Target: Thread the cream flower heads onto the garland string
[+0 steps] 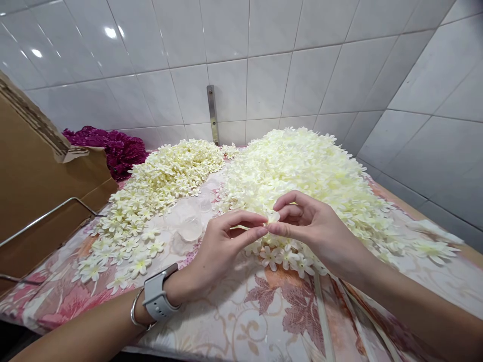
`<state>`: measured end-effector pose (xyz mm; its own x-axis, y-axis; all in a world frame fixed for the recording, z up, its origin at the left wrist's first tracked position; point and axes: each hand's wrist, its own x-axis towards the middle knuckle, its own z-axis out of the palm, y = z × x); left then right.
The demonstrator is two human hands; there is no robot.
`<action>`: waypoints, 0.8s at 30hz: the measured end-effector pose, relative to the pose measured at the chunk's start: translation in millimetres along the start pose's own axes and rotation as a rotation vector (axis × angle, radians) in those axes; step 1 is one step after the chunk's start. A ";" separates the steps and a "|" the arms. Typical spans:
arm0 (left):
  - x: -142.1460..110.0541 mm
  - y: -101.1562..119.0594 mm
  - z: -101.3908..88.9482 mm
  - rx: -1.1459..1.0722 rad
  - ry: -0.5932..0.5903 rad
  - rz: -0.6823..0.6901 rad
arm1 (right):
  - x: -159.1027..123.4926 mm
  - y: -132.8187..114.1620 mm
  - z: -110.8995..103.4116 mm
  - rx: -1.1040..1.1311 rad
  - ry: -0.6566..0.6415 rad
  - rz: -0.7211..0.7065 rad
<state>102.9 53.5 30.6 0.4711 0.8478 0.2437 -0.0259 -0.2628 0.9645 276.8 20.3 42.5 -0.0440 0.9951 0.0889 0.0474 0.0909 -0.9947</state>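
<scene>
My left hand (222, 241) and my right hand (313, 229) meet at the fingertips over the table's middle. Both pinch one small cream fabric flower (272, 217) between thumb and forefinger. A grey watch and a thin bangle sit on my left wrist. Directly behind my hands rises a big heap of pale cream flowers (302, 171). A second, flatter spread of cream flowers with yellow centres (151, 201) lies to the left. A few loose flowers (287, 257) lie just under my hands.
The table wears a floral pink cloth (241, 311). A small clear plastic piece (188, 223) lies between the two piles. Dark magenta flowers (113, 148) are heaped at the back left beside a cardboard box (33, 171) with a metal rail. White tiled walls close in behind and right.
</scene>
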 end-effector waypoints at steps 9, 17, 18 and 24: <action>0.1 -3.4 -2.4 0.260 0.079 0.108 | -3.3 0.6 3.1 -0.028 -0.004 0.025; -1.0 1.0 -3.8 0.549 0.045 0.360 | -3.3 0.0 3.5 -0.027 0.035 -0.001; -1.0 1.2 -4.0 0.561 0.041 0.355 | -3.0 0.1 3.5 -0.028 0.029 0.001; 1.6 0.2 -5.9 0.464 0.071 0.168 | 3.0 4.6 -3.0 -0.147 0.076 -0.052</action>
<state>98.4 57.6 31.8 0.4326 0.8011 0.4138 0.3061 -0.5621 0.7683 279.8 23.8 38.3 0.0251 0.9885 0.1492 0.1925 0.1417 -0.9710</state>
